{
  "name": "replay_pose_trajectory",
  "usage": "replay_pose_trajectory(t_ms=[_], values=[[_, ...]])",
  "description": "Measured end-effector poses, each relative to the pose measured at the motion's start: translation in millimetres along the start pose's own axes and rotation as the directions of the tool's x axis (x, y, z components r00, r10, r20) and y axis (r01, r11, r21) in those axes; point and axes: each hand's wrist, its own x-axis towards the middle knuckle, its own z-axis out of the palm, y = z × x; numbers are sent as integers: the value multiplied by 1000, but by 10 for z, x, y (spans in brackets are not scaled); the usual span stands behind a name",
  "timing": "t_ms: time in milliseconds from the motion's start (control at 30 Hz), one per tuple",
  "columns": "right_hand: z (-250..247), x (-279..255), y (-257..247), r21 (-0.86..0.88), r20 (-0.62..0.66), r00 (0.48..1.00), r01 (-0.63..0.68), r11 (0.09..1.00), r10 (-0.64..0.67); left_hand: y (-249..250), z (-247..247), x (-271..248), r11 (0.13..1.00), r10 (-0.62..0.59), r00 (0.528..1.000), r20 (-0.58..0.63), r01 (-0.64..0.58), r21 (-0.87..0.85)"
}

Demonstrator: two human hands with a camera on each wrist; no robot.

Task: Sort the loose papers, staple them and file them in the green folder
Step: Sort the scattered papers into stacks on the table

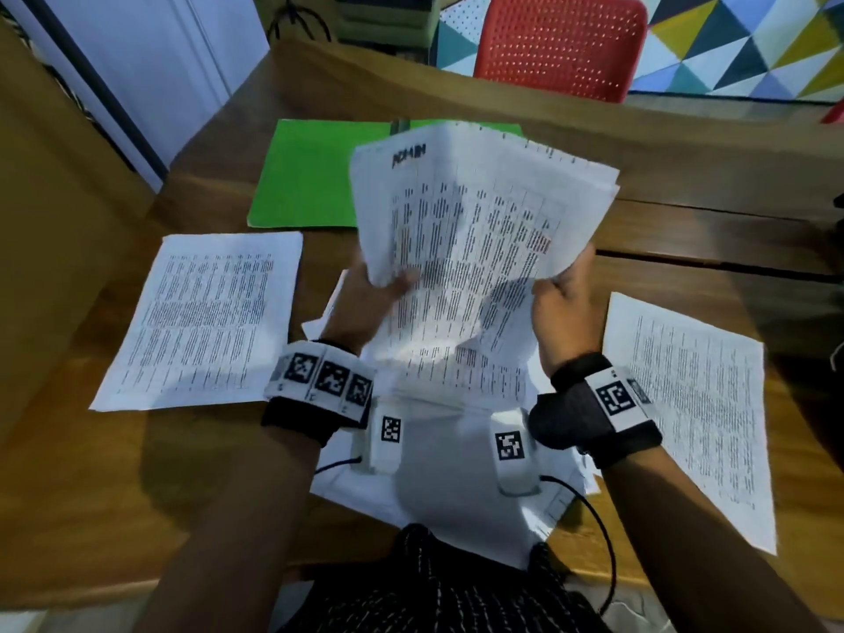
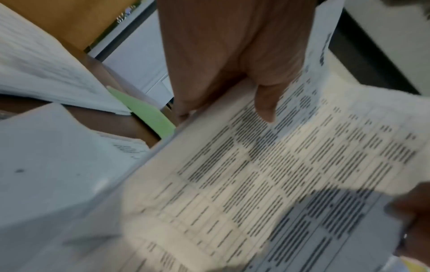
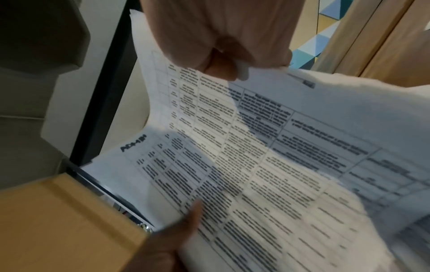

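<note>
I hold a bundle of printed papers [image 1: 475, 230] upright above the desk, its table text facing me. My left hand [image 1: 370, 290] grips the bundle's left lower edge, thumb [image 2: 265, 104] on the front sheet [image 2: 267, 174]. My right hand [image 1: 566, 294] pinches the right edge of the sheets [image 3: 244, 156], fingers curled round them. The green folder [image 1: 310, 175] lies flat behind the bundle, partly hidden by it. More loose sheets [image 1: 438, 482] lie under my wrists. No stapler shows in any view.
One printed page [image 1: 205, 317] lies on the wooden desk [image 1: 712, 239] at the left and another page [image 1: 694, 413] at the right. A red chair [image 1: 561, 43] stands beyond the desk's far edge. A black cable [image 1: 603, 532] runs by my right forearm.
</note>
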Motion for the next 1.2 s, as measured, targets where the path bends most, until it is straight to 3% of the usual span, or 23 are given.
replay_pose_trajectory(t_ms=[100, 233, 333, 467, 567, 800, 900, 967, 1100, 1200], values=[[103, 58, -48, -6, -57, 998, 29, 1000, -29, -86, -61, 13, 998, -60, 997, 42, 59, 11], [375, 115, -56, 82, -77, 997, 7, 997, 0, 27, -371, 183, 999, -38, 999, -39, 39, 21], [703, 76, 73, -79, 2, 994, -110, 991, 111, 110, -726, 388, 997, -29, 990, -140, 38, 64], [1272, -111, 296, -393, 153, 950, -194, 899, 272, 71, -1368, 648, 951, -123, 937, -327, 205, 230], [1723, -226, 409, -505, 211, 908, -215, 836, 361, -113, -1880, 799, 894, -138, 913, -385, 282, 348], [2416, -387, 601, -692, 249, 793, -256, 675, 556, -655, -2614, 868, 802, -176, 905, -387, 360, 477], [2571, -402, 729, -744, 245, 788, -221, 630, 565, -810, -2747, 848, 775, -242, 885, -397, 423, 469], [2636, -449, 786, -785, 235, 799, -180, 593, 554, -904, -2806, 826, 699, -296, 860, -416, 492, 519], [2726, -612, 878, -897, 274, 834, 41, 441, 478, -1014, -2782, 781, 376, -407, 777, -481, 622, 687], [2711, -587, 913, -898, 291, 850, 84, 433, 440, -985, -2700, 761, 369, -449, 760, -470, 637, 677]])
